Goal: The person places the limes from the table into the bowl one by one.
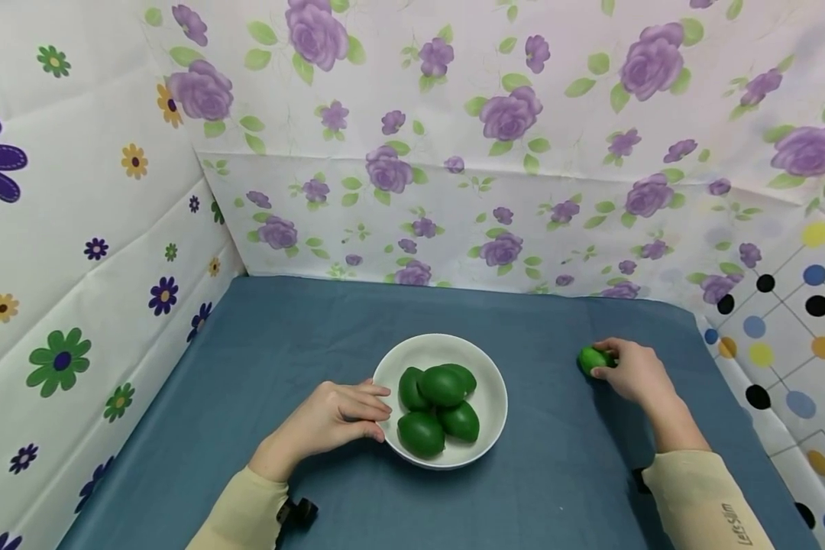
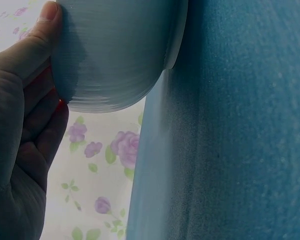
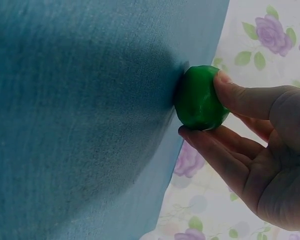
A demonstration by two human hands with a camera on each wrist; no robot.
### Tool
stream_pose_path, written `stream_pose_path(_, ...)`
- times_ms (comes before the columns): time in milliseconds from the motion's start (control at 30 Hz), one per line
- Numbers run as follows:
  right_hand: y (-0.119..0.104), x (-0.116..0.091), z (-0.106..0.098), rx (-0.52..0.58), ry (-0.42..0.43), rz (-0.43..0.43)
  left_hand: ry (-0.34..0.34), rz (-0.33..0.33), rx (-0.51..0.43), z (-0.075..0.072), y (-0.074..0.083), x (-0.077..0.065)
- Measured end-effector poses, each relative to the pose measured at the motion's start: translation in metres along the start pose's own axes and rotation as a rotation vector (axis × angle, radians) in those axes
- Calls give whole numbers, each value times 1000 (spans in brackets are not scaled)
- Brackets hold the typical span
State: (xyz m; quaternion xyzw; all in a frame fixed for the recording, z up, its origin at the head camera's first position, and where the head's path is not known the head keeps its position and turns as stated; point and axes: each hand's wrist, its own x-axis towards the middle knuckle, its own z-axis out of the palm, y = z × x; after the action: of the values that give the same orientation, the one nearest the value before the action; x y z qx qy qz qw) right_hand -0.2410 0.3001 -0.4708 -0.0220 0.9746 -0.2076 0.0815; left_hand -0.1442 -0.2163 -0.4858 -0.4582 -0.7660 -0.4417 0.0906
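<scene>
A white bowl (image 1: 498, 405) stands in the middle of the blue-covered table, with several dark green limes (image 1: 442, 386) piled inside. My left hand (image 1: 333, 416) holds the bowl by its left rim; in the left wrist view the thumb (image 2: 49, 20) lies at the edge of the outer wall. On the right, my right hand (image 1: 631, 370) pinches a brighter green lime (image 3: 200, 100) between thumb and fingertips. That lime is right at the table surface, well apart from the bowl.
The blue cloth (image 1: 316, 321) covers the tabletop. A purple-rose curtain (image 1: 454, 153) rises behind it, a flower-print sheet (image 1: 110, 321) borders the left, and a dotted sheet (image 1: 784, 359) the right. A dark wrist-camera mount (image 1: 299, 513) sits by the left sleeve.
</scene>
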Motion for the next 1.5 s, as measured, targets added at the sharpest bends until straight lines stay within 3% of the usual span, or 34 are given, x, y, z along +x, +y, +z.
stream_pose_path(467, -2, 1, -1, 1, -15, 4, -2, -16, -10, 0, 2, -1)
stream_pose_path(1500, 7, -3, -4, 8, -28, -74, -13, -26, -1, 0, 1, 0)
